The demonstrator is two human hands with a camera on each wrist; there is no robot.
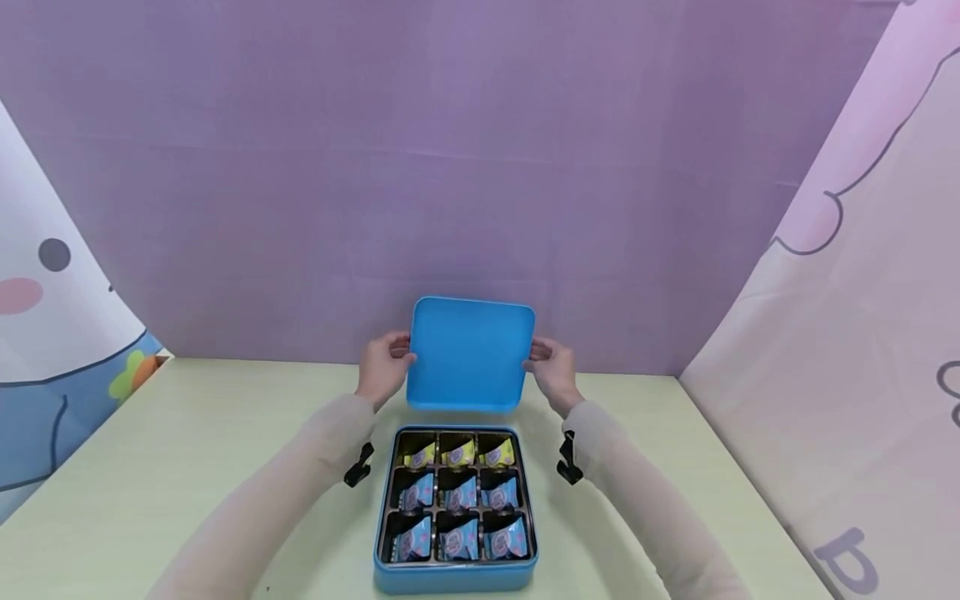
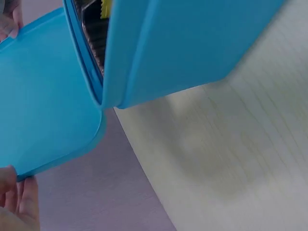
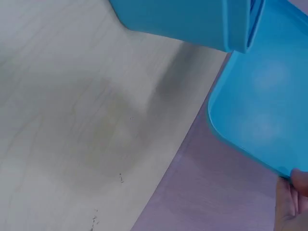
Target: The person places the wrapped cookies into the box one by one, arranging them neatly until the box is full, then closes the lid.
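A blue box lid [image 1: 471, 357] is held raised and tilted behind the box, its smooth inner face toward me. My left hand [image 1: 384, 368] pinches its left edge between thumb and fingers, and my right hand [image 1: 553, 372] pinches the right edge. Below it the blue box [image 1: 454, 578] stands uncovered on the table. Its dark divided tray holds wrapped sweets, yellow ones [image 1: 457, 453] in the far row and blue ones [image 1: 459, 540] in the nearer rows. Both wrist views show the lid [image 2: 43, 106] beside the box's side wall [image 3: 178, 21].
The pale wooden table [image 1: 247, 450] runs back to a purple cloth wall [image 1: 480, 167]. Printed cloth panels stand at the left [image 1: 67, 358] and the right [image 1: 847, 350]. Black bands [image 1: 358, 467] hang at both sleeves.
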